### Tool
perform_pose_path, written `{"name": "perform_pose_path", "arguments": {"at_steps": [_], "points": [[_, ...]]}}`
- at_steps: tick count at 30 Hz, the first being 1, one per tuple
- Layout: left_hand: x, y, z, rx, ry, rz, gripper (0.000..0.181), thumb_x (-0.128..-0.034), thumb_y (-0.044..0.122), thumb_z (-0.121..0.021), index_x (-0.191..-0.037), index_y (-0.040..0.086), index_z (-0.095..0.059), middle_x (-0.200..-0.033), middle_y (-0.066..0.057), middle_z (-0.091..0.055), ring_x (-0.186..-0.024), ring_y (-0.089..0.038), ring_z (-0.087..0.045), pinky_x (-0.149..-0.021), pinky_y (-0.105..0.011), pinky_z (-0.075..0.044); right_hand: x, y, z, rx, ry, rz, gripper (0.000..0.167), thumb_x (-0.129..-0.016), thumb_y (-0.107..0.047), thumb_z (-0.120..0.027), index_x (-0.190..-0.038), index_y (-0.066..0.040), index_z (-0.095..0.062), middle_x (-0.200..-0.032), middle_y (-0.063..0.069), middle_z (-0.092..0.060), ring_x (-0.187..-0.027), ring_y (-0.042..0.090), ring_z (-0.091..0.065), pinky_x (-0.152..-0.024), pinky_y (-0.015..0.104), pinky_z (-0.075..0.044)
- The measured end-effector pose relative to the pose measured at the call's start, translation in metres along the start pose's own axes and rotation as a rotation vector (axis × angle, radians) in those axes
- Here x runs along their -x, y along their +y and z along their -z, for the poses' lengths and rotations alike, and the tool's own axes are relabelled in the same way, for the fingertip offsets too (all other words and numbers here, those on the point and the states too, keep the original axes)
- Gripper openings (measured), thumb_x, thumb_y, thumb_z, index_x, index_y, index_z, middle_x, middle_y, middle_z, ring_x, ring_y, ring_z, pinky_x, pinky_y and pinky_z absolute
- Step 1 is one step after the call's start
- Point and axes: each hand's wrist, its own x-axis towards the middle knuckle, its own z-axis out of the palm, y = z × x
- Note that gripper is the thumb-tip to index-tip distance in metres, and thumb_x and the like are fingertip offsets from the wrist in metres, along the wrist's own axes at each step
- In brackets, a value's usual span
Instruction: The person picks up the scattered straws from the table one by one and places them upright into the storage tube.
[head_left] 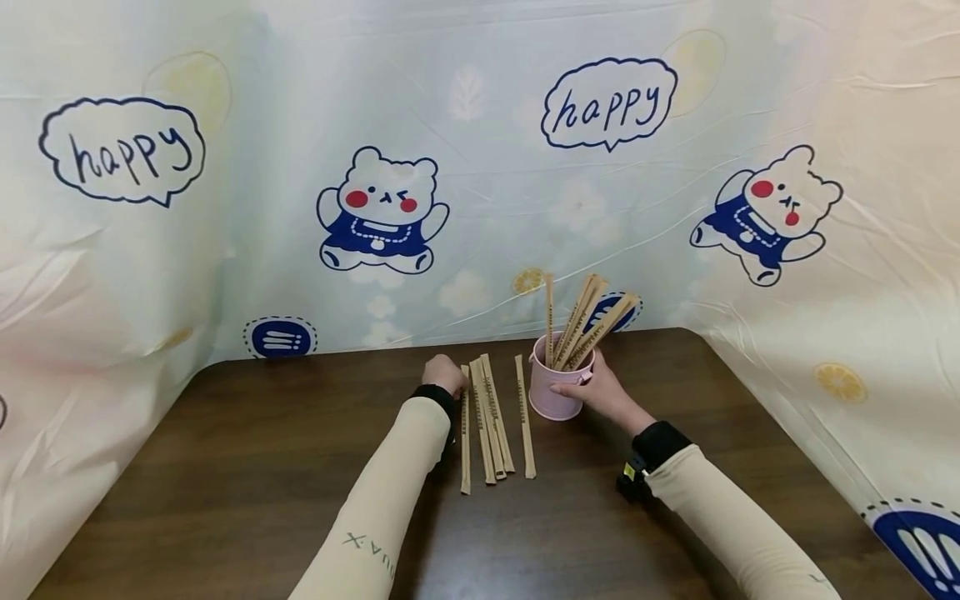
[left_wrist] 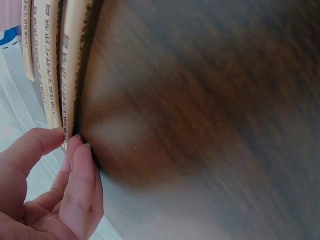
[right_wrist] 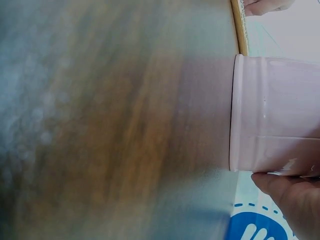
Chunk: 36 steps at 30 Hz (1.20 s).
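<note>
My left hand (head_left: pixel 444 375) pinches the far end of the leftmost paper-wrapped straw (head_left: pixel 466 442) on the table. In the left wrist view, thumb and fingertips lie on either side of that straw's tip (left_wrist: pixel 70 112). Just right of it several similar straws (head_left: pixel 483 425) lie in a close row, and one straw (head_left: pixel 526 425) lies apart near the bucket. My right hand (head_left: pixel 606 392) grips the small pink bucket (head_left: pixel 552 402) from its right side, thumb across the front. The bucket stands upright on the table with several wrapped straws (head_left: pixel 577 325) leaning out of it.
The brown wooden table (head_left: pixel 247 467) ends at a printed cloth backdrop (head_left: pixel 487 183) with bears and speech bubbles, which also hangs along both sides. A dark wrist strap (head_left: pixel 660 446) with a small device sits on the right wrist, close to the tabletop.
</note>
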Motion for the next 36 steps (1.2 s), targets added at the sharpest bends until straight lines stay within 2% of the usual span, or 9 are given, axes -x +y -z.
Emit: {"name": "perform_pose_path", "arguments": {"at_steps": [6,10,13,16,20,23,30,36], "points": [[0.003,0.000,0.003,0.027,-0.015,0.006,0.029,-0.0912,0.009,-0.070,-0.064,0.005,-0.063,-0.047,-0.002,-0.049,-0.044,-0.014,-0.048,-0.053,-0.026,-0.041,-0.001,-0.001,0.000,0.007,-0.004,-0.003,0.097,-0.086,-0.015,-0.082,-0.156,0.002,-0.018,-0.152,0.030,-0.040,-0.138,0.045,-0.047,-0.116,0.061,-0.042],[0.006,-0.001,0.006,0.090,-0.031,0.016,0.022,-0.0911,0.009,-0.070,-0.071,0.002,-0.064,-0.050,-0.002,-0.050,-0.045,-0.014,-0.049,-0.049,-0.024,-0.041,0.000,-0.002,0.000,0.009,-0.002,-0.007,0.097,-0.086,-0.016,-0.083,-0.156,0.002,-0.018,-0.153,0.030,-0.039,-0.138,0.046,-0.047,-0.116,0.062,-0.041],[0.007,-0.003,0.007,0.154,-0.040,0.021,0.017,-0.0918,0.010,-0.070,-0.081,-0.002,-0.068,-0.054,-0.004,-0.053,-0.047,-0.014,-0.052,-0.046,-0.024,-0.045,0.000,-0.002,0.001,0.009,0.003,-0.010,0.097,-0.086,-0.016,-0.083,-0.156,0.003,-0.018,-0.152,0.031,-0.039,-0.138,0.046,-0.047,-0.116,0.062,-0.041],[0.008,-0.006,0.009,0.222,-0.061,0.029,0.019,-0.0934,0.010,-0.069,-0.095,-0.009,-0.071,-0.059,-0.005,-0.057,-0.050,-0.014,-0.056,-0.049,-0.025,-0.053,0.001,-0.001,0.000,0.015,-0.001,-0.018,0.098,-0.086,-0.018,-0.083,-0.156,0.003,-0.018,-0.152,0.031,-0.039,-0.137,0.046,-0.047,-0.116,0.062,-0.042],[0.004,-0.015,0.008,0.362,-0.106,0.048,0.028,-0.0941,0.006,-0.066,-0.112,-0.016,-0.067,-0.062,-0.005,-0.058,-0.051,-0.012,-0.057,-0.055,-0.026,-0.059,0.002,0.000,-0.001,0.018,-0.002,-0.024,0.099,-0.085,-0.020,-0.084,-0.156,0.003,-0.018,-0.151,0.031,-0.041,-0.137,0.045,-0.048,-0.115,0.061,-0.043],[0.001,-0.018,0.008,0.434,-0.131,0.061,0.032,-0.0937,0.003,-0.063,-0.117,-0.018,-0.062,-0.064,-0.004,-0.057,-0.052,-0.012,-0.057,-0.054,-0.025,-0.058,0.003,-0.001,-0.001,0.009,0.005,-0.016,0.099,-0.084,-0.017,-0.084,-0.156,0.003,-0.018,-0.151,0.031,-0.041,-0.137,0.045,-0.048,-0.115,0.061,-0.043],[0.003,-0.014,0.019,0.463,-0.152,0.050,0.037,-0.0935,0.002,-0.063,-0.124,-0.018,-0.057,-0.068,-0.005,-0.057,-0.055,-0.014,-0.058,-0.060,-0.028,-0.061,0.002,-0.002,-0.001,0.007,0.009,-0.005,0.098,-0.085,-0.016,-0.084,-0.156,0.002,-0.019,-0.151,0.030,-0.041,-0.137,0.045,-0.048,-0.115,0.061,-0.043],[-0.004,-0.009,0.031,0.438,-0.158,-0.008,0.033,-0.0950,0.002,-0.060,-0.121,-0.018,-0.059,-0.073,-0.005,-0.060,-0.058,-0.012,-0.060,-0.080,-0.038,-0.066,0.001,0.000,0.000,-0.008,-0.002,-0.016,0.098,-0.086,-0.018,-0.083,-0.157,-0.001,-0.017,-0.152,0.028,-0.040,-0.137,0.044,-0.047,-0.116,0.062,-0.042]]}}
